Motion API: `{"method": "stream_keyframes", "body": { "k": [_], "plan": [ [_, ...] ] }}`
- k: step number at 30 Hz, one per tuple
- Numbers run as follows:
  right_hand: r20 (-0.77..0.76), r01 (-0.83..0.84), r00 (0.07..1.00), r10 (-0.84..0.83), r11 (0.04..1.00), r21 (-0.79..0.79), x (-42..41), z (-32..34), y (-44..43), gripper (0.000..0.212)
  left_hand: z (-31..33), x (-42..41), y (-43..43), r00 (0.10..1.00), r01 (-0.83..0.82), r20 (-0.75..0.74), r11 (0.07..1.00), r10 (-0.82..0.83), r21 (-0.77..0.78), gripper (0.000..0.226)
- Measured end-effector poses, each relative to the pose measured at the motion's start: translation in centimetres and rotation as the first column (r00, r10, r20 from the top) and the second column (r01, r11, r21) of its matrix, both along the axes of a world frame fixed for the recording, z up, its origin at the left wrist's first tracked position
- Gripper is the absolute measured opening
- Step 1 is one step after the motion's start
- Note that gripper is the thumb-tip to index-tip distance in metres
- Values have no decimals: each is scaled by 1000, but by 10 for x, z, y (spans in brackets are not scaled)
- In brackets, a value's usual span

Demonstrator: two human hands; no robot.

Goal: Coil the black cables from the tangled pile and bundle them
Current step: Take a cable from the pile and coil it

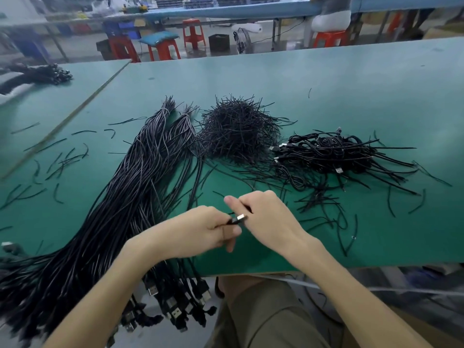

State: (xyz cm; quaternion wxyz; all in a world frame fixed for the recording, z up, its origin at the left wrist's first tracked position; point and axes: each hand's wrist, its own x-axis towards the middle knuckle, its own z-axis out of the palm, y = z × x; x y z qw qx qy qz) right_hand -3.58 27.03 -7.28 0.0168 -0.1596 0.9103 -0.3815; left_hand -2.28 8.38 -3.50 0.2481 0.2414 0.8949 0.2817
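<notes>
A long sheaf of black USB cables [140,177] lies diagonally across the green table [326,91], its plug ends hanging over the front edge. My left hand [200,229] pinches one cable just behind its silver USB plug [239,219]. My right hand [266,217] is curled right beside it, fingers touching the same plug and cable. A mound of short black twist ties [236,131] sits in the middle. To its right is a heap of coiled, tied cables [334,156].
Loose black ties [60,162] are scattered over the table's left and right parts. Another bundle of black cables [37,74] lies on the adjoining table at far left. Red stools [163,49] and a blue bench stand behind. My lap is below the table edge.
</notes>
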Motion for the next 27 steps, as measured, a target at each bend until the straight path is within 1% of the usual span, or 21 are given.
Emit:
{"method": "stream_keyframes", "body": {
  "k": [2, 3, 6, 8, 9, 10, 11, 13, 15, 17, 18, 20, 21, 22, 23, 24, 25, 26, 27],
  "plan": [
    [-17, 18, 1000, -18, 999, -41, 3, 4, -2, 57, -3, -2, 2, 988, -129, -76, 990, 133, 57, 39],
    [-25, 33, 999, -35, 996, -85, 3, 6, -3, 55, -3, -3, 2, 977, -166, -119, 983, 175, 82, 37],
    [-69, 71, 994, -85, 981, -179, 3, 13, -2, 52, -9, -5, 2, 949, -183, -243, 978, 202, 99, 24],
    [-86, 64, 993, -85, 973, -221, 5, 17, -3, 52, -15, -7, 2, 914, -175, -339, 969, 225, 174, 21],
    [-81, 53, 994, -77, 963, -266, 6, 19, -3, 52, -17, -7, 3, 900, -176, -355, 957, 252, 232, 22],
    [-68, 42, 995, -67, 946, -322, 7, 20, -2, 53, -17, -8, 3, 898, -191, -327, 930, 294, 313, 27],
    [-46, 32, 997, -53, 924, -381, 8, 20, -2, 53, -17, -10, 4, 906, -215, -254, 884, 339, 414, 35],
    [17, 2, 1000, 8, 865, -501, 10, 18, -6, 54, -19, -10, 6, 908, -270, -92, 738, 410, 619, 47],
    [107, -26, 987, 121, 774, -632, 15, 11, -15, 53, -21, -9, 13, 892, -349, 92, 546, 442, 762, 49],
    [171, -30, 961, 217, 696, -717, 18, 2, -25, 53, -20, -9, 22, 881, -415, 281, 337, 381, 845, 50],
    [185, -23, 957, 224, 694, -720, 17, -1, -28, 54, -17, -10, 26, 871, -446, 364, 222, 329, 867, 51],
    [187, -15, 965, 187, 746, -666, 13, -7, -27, 57, -4, -12, 24, 837, -518, 511, -16, 199, 855, 46],
    [174, -17, 972, 160, 782, -623, 10, -9, -24, 60, 2, -13, 17, 826, -542, 548, -80, 130, 837, 41],
    [157, -18, 979, 133, 816, -578, 7, -10, -19, 62, 8, -13, 10, 828, -549, 556, -95, 76, 830, 39],
    [140, -13, 985, 104, 843, -537, 4, -10, -15, 64, 12, -13, 3, 839, -540, 542, -44, 55, 840, 40],
    [118, -3, 991, 69, 872, -490, 1, -10, -10, 65, 15, -11, -3, 862, -507, 503, 79, 70, 858, 42],
    [88, 14, 996, 27, 900, -435, -3, -9, -6, 66, 17, -8, -7, 898, -439, 427, 266, 107, 858, 43],
    [55, 39, 998, -19, 925, -379, -8, -7, -3, 66, 17, -4, -10, 936, -348, 322, 483, 139, 804, 43],
    [30, 71, 997, -65, 940, -333, -12, -5, 0, 66, 15, -1, -9, 966, -253, 209, 683, 149, 685, 43]
  ]
}}
